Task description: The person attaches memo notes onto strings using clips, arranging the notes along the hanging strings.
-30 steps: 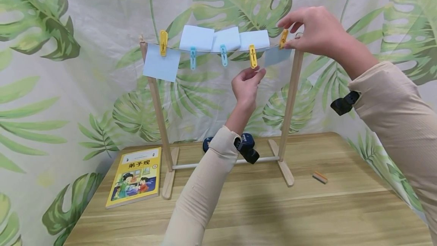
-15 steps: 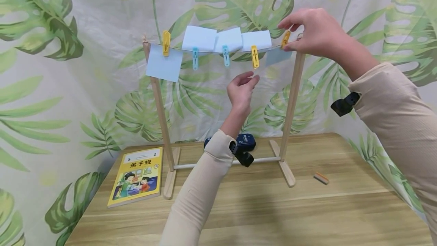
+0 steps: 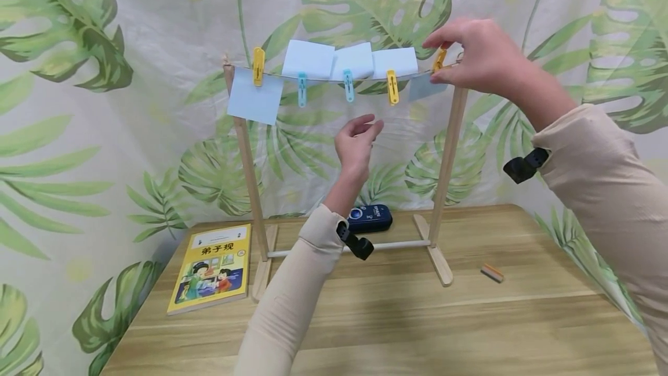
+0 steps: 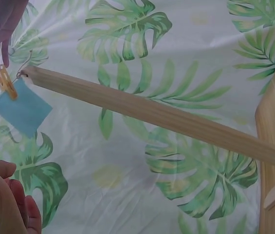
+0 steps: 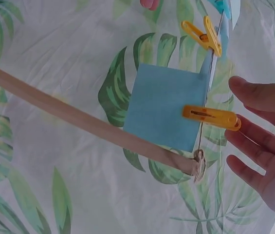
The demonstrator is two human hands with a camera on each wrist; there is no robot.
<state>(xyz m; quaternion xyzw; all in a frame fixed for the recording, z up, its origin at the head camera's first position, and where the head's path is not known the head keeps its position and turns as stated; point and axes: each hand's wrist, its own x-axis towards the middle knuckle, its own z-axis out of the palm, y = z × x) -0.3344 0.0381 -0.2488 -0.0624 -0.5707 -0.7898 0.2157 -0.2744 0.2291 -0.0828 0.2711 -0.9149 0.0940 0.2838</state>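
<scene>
A line on a wooden stand carries several pale blue paper squares under yellow and blue clothespins. My right hand (image 3: 482, 54) is at the line's right end, by a yellow clothespin (image 5: 211, 117) clipped on a blue paper square (image 5: 162, 105). In the right wrist view the thumb stands apart from that clothespin, and a fingertip lies close to its outer end; whether they touch I cannot tell. My left hand (image 3: 356, 141) hangs below the line with loosely bent fingers and holds nothing. Nearest above it are a blue clothespin (image 3: 348, 86) and another yellow clothespin (image 3: 392, 87).
The stand's right post (image 3: 447, 161) rises from the wooden table (image 3: 407, 318). A yellow book (image 3: 211, 268) lies at the left. A dark blue case (image 3: 370, 218) sits behind the crossbar, and a small striped block (image 3: 492, 273) is at the right.
My left hand has moved down and left, away from the yellow clothespin it was touching. My right hand has stayed by the end clothespin, its fingers lowered slightly. The view has shifted a little.
</scene>
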